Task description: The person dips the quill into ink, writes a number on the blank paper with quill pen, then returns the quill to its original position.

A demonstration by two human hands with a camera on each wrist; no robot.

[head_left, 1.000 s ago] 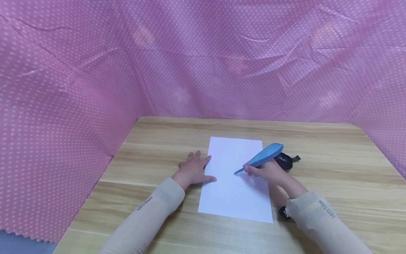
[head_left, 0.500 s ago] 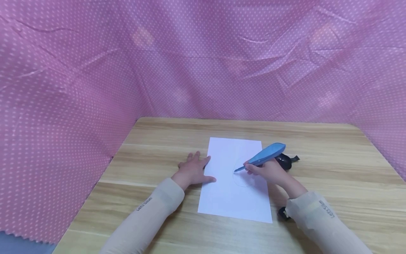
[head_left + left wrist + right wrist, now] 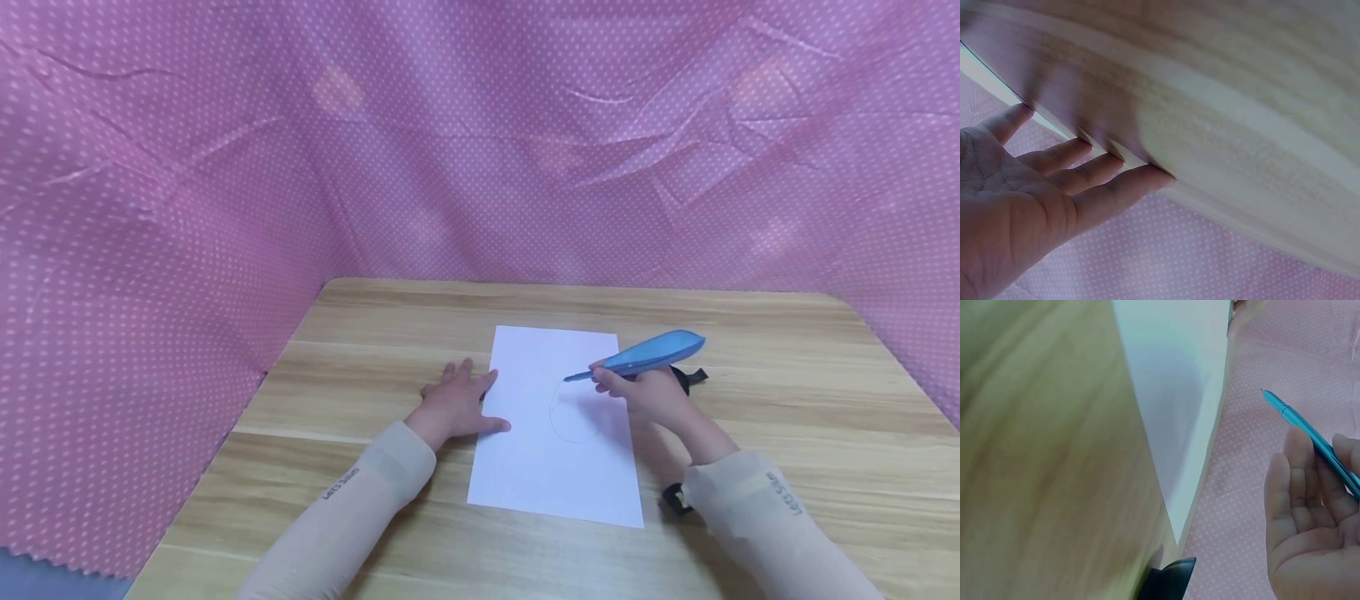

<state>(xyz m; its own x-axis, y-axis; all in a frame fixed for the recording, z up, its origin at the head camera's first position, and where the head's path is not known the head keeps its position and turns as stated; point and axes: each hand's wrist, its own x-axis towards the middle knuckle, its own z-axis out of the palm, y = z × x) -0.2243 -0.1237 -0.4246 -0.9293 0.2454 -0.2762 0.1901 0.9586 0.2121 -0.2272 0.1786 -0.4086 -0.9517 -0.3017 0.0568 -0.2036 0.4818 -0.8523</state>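
Observation:
In the head view, a white sheet of paper (image 3: 525, 467) lies on the wooden table. A thin curved pencil-like line (image 3: 551, 417) shows on it, rounded at the bottom and left. My left hand (image 3: 453, 406) lies with spread fingers at the sheet's left edge, its thumb on the paper. My right hand (image 3: 652, 396) pinches a blue pen (image 3: 652, 352) with a broad, leaf-shaped upper end. Its tip points left over the upper part of the line. From the right wrist, the pen (image 3: 1310, 434) has its tip against the pink cloth, apart from the paper.
A dark rounded object with a small tab (image 3: 698, 377) sits partly hidden behind my right hand. Another small black item (image 3: 677, 499) shows beside the right sleeve. Pink dotted cloth (image 3: 480, 167) hangs round the back and sides of the wooden table (image 3: 375, 333).
My right hand has moved up and to the right with the pen, which now lies flatter. More of the curved line is visible. The left hand keeps its place.

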